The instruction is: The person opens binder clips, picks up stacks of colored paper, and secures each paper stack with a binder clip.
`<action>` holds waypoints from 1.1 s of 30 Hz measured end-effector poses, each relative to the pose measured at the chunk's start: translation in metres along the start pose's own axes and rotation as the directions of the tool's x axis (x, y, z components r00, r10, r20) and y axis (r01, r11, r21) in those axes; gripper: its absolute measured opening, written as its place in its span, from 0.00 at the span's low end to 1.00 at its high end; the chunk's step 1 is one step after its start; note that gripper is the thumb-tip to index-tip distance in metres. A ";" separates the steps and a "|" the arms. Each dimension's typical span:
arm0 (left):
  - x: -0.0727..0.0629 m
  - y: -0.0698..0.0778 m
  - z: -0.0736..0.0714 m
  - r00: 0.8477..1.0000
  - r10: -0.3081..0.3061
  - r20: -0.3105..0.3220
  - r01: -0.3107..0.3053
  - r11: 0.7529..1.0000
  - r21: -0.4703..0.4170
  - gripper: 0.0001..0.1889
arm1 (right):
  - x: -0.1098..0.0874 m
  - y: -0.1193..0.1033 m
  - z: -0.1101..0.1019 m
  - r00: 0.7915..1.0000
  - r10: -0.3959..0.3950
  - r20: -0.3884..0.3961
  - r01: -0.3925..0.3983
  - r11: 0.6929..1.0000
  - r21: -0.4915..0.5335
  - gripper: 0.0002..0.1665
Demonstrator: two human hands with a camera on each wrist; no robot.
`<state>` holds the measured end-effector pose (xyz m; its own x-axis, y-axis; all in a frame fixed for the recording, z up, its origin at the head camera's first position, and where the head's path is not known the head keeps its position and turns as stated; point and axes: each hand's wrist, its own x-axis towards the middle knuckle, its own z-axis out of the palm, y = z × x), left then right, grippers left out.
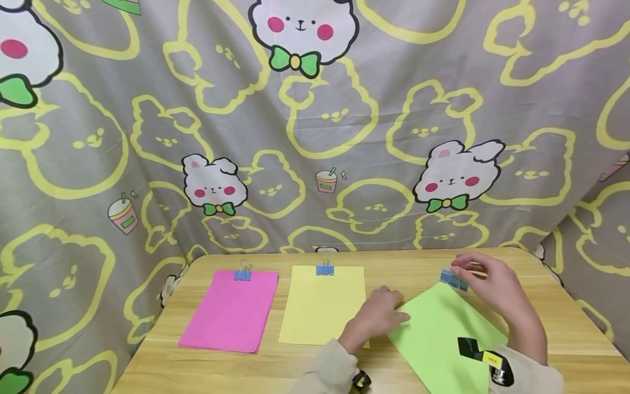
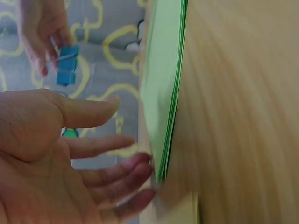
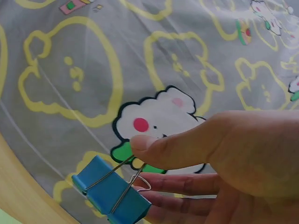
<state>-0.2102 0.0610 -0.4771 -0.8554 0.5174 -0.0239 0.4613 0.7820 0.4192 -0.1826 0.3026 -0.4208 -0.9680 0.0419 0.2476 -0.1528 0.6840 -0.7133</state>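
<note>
In my right hand (image 1: 492, 282) is a blue binder clip (image 3: 112, 189); thumb and fingers pinch its wire handles. The clip hangs in the air near the far corner of a green paper stack (image 1: 443, 328), apart from the sheets in the left wrist view. My left hand (image 1: 378, 313) lies by the stack's left corner with its fingers extended. Those fingertips are close to the sheets' edge (image 2: 172, 102); whether they touch it I cannot tell.
Yellow paper (image 1: 320, 306) with a blue binder clip (image 1: 325, 270) on its top edge lies left of the green stack. Farther left lies pink paper (image 1: 231, 312), also clipped with a blue binder clip (image 1: 242, 275). A patterned curtain (image 1: 305, 208) hangs behind the wooden table (image 1: 206, 372).
</note>
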 end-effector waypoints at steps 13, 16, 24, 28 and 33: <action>0.015 0.048 0.031 0.964 -0.264 -0.013 0.230 0.815 0.533 0.40 | -0.019 0.027 -0.032 0.999 0.032 -0.006 -0.032 0.999 -0.015 0.18; 0.017 0.048 0.033 0.959 -0.284 -0.025 0.254 0.813 0.524 0.41 | -0.022 0.030 -0.036 0.999 0.041 0.001 -0.041 0.999 -0.028 0.18; 0.017 0.050 0.033 0.959 -0.282 -0.041 0.268 0.844 0.465 0.40 | -0.024 0.032 -0.042 0.998 0.062 -0.002 -0.062 0.997 -0.035 0.16; 0.017 0.055 0.031 0.961 -0.273 -0.044 0.260 0.837 0.481 0.40 | -0.024 0.033 -0.043 0.998 0.052 -0.018 -0.053 0.998 -0.038 0.16; 0.020 0.055 0.033 0.959 -0.283 -0.023 0.262 0.850 0.457 0.41 | -0.026 0.034 -0.045 0.999 0.040 -0.011 -0.040 0.998 -0.040 0.16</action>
<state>-0.1944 0.1257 -0.4846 -0.9563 0.2666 -0.1204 0.2756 0.9591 -0.0651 -0.1533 0.3580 -0.4218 -0.9709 0.0771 0.2266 -0.1061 0.7100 -0.6961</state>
